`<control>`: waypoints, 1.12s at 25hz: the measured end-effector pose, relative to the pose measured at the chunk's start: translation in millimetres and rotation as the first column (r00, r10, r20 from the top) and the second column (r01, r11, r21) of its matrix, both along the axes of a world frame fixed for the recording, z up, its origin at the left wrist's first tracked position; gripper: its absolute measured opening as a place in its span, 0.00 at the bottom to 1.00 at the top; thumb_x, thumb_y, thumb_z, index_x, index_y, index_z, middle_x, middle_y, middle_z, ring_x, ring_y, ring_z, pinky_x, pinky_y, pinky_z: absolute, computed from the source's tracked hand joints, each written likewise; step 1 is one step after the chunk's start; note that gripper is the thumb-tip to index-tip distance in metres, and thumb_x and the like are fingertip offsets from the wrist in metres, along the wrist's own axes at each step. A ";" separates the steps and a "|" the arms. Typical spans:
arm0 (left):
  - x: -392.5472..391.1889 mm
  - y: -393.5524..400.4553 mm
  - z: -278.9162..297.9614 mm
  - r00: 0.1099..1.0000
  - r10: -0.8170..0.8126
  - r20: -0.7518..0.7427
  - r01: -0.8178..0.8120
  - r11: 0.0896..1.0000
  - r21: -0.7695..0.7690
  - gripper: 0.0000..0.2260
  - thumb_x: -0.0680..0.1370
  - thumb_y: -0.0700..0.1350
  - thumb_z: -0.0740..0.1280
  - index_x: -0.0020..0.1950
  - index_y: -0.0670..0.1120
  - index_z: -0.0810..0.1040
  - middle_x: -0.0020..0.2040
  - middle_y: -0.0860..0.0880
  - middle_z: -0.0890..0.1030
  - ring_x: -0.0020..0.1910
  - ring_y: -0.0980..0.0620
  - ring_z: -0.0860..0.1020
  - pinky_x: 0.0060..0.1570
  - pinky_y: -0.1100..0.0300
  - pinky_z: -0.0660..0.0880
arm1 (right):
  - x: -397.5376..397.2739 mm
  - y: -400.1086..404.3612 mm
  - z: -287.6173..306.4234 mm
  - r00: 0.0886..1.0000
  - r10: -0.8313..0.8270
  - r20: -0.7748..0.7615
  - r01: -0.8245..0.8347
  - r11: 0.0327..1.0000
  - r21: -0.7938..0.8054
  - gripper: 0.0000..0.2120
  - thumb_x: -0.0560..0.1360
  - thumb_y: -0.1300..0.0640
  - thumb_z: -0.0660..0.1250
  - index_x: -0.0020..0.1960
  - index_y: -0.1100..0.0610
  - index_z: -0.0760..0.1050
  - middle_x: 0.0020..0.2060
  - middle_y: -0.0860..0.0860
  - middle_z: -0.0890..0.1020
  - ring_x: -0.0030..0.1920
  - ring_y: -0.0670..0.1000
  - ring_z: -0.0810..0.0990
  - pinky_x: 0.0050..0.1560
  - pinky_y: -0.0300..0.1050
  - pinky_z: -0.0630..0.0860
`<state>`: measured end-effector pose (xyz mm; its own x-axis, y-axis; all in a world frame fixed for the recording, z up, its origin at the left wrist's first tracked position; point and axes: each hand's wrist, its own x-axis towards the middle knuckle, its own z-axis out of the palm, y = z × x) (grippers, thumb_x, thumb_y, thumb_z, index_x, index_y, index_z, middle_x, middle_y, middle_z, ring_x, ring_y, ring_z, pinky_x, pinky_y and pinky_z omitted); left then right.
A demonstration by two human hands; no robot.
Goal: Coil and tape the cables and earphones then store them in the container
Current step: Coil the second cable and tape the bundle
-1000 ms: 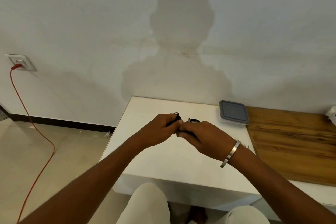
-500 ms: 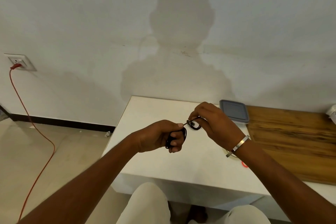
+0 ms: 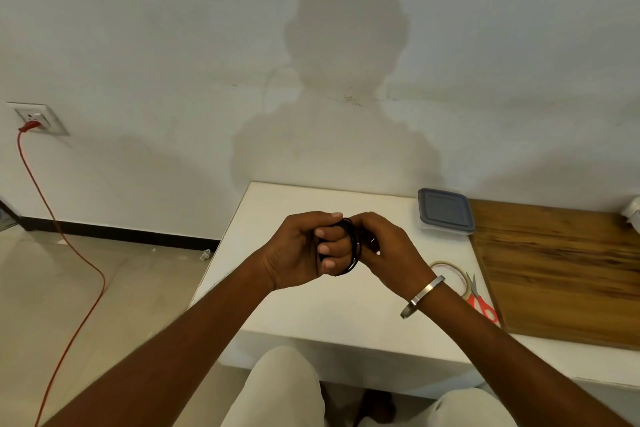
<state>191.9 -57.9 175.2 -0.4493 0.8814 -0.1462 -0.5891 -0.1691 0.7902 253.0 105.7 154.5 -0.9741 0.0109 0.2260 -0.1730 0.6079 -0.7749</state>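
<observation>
While both hands work above the white table [image 3: 311, 308], layout left to right: wall socket [image 3: 36, 118] at far left with a red cord [image 3: 74, 253] plugged in, running down across the floor. Left hand [image 3: 304, 251] is raised over the table, fingers curled, with a black cable coil [image 3: 351, 248] looped round them; several turns are visible against the fingertips. Right hand [image 3: 388, 246] sits touching the coil from the other side, fingers curled in and pinching the cable; exact contact point is hidden behind the knuckles. Metal bangle [image 3: 420, 296] on the right wrist. Coil is held in the air, clear of the tabletop. Right of the hands: tape roll [image 3: 450, 274] flat on the table, partly behind the right forearm, red-handled scissors [image 3: 479, 302] just beside it. Container [image 3: 445, 211] with grey lid on stands at the table's back edge near the wall, well apart from the coil. Wooden board [image 3: 561, 270] fills the far right.
</observation>
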 end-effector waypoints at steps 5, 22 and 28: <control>-3.0 -1.9 -0.7 1.000 0.029 -0.007 -0.029 1.000 -0.008 0.18 0.77 0.47 0.57 0.27 0.48 0.64 0.25 0.50 0.66 0.24 0.51 0.66 0.27 0.62 0.67 | 1.6 -7.5 2.9 0.991 -0.049 0.124 0.098 0.899 -0.428 0.08 0.74 0.68 0.65 0.46 0.56 0.79 0.38 0.51 0.83 0.39 0.47 0.82 0.44 0.40 0.80; -11.5 -3.8 1.7 0.981 0.032 -0.192 -0.055 0.992 -0.114 0.19 0.82 0.49 0.55 0.32 0.47 0.65 0.31 0.47 0.70 0.37 0.46 0.77 0.45 0.57 0.75 | 8.9 -8.8 4.0 0.983 0.094 0.159 0.044 0.715 -0.697 0.12 0.76 0.58 0.65 0.57 0.62 0.73 0.50 0.65 0.79 0.40 0.54 0.80 0.39 0.47 0.76; -10.1 1.3 5.3 0.931 -0.102 -0.351 0.043 0.984 -0.171 0.19 0.83 0.51 0.52 0.34 0.47 0.66 0.33 0.47 0.71 0.43 0.46 0.77 0.53 0.56 0.75 | 14.0 -9.1 2.5 0.979 0.103 0.174 0.061 0.671 -0.739 0.09 0.79 0.66 0.59 0.55 0.58 0.74 0.42 0.61 0.77 0.36 0.52 0.75 0.38 0.46 0.74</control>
<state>181.8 -56.6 180.5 -0.4333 0.8922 -0.1276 -0.2687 0.0072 0.9632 266.9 96.6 157.0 -0.9969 0.0730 -0.0309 0.0173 -0.1796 -0.9836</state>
